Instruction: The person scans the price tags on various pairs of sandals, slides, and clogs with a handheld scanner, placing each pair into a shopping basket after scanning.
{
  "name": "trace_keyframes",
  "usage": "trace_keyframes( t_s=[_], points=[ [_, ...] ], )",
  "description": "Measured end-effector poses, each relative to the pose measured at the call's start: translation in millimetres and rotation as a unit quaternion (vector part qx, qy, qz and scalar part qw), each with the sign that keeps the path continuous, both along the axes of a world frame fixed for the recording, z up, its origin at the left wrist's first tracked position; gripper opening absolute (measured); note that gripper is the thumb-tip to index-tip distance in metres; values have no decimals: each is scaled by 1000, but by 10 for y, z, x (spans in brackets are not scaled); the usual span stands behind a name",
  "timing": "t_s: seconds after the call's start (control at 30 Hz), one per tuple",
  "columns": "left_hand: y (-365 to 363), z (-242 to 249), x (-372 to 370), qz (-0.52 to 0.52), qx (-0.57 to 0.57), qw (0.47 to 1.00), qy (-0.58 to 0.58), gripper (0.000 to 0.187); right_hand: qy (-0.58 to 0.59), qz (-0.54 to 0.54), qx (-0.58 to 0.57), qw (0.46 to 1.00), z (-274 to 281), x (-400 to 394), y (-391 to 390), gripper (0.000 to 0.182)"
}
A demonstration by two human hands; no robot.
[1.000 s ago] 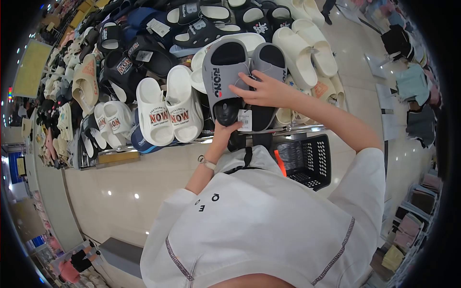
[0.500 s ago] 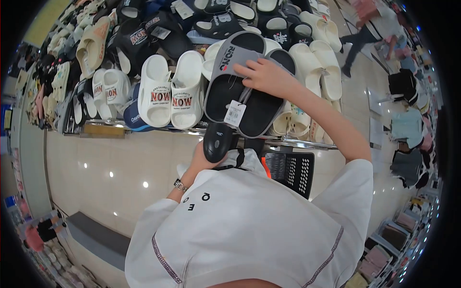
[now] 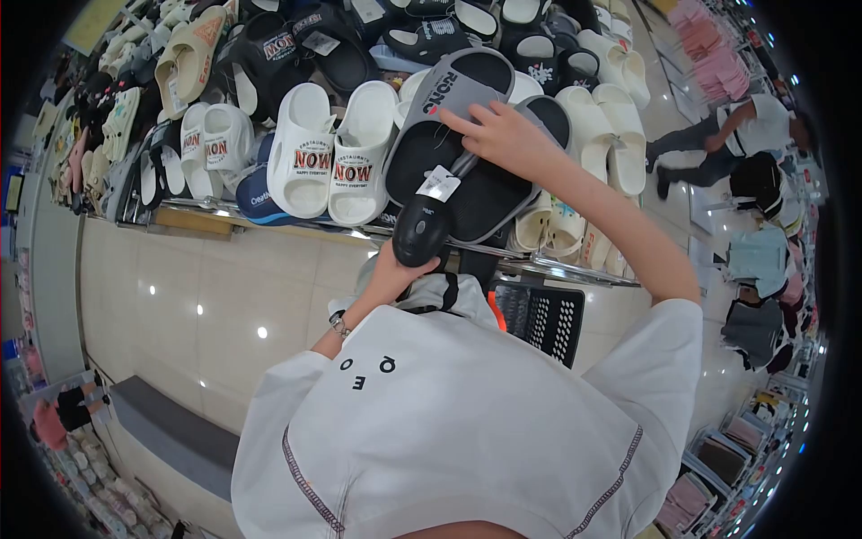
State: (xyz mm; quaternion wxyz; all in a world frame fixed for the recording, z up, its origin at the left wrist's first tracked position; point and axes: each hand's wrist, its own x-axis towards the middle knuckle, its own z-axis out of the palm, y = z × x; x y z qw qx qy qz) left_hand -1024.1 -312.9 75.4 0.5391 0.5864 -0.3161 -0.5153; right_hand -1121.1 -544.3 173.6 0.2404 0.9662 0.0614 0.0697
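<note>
My left hand (image 3: 392, 276) is wrapped round a black handheld barcode scanner (image 3: 420, 235), its head over the lower end of a white price tag (image 3: 440, 185). The tag hangs by a thin string on a pair of grey slides (image 3: 454, 90) with black footbeds, lying at a slant on the shoe display. Over the upper part of these slides is my right hand (image 3: 508, 141), fingers spread across the right slide and a fingertip near the lettered strap. The thumb's grip is hidden.
White lettered slides (image 3: 362, 166) stand left of the grey pair, cream slides (image 3: 620, 144) to the right. Black slippers (image 3: 334, 56) are piled behind. A metal rail (image 3: 584, 269) edges the display, with a black perforated chair (image 3: 537, 319) below. A person (image 3: 727, 144) walks at right.
My left hand has raised the scanner, and its head now overlaps the price tag. My right hand stays over the grey slides with its fingers more spread. The view has shifted slightly.
</note>
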Motion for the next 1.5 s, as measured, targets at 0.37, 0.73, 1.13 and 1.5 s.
trace_keyframes(
  t_s=[0.37,0.73,1.13,1.5],
  points=[
    [-25,-96,121,7,13,997,81,19,-30,-65,-101,992,-108,-29,112,10],
    [-147,106,8,28,-35,977,208,25,-120,-310,99,938,403,-1750,414,9],
    [-351,-37,-216,-18,72,983,166,22,-143,-759,248,585,-1044,-3687,2205,17],
    [-374,67,-304,-45,96,991,80,22,-177,-832,308,426,-2541,-3752,2082,26]
  ],
)
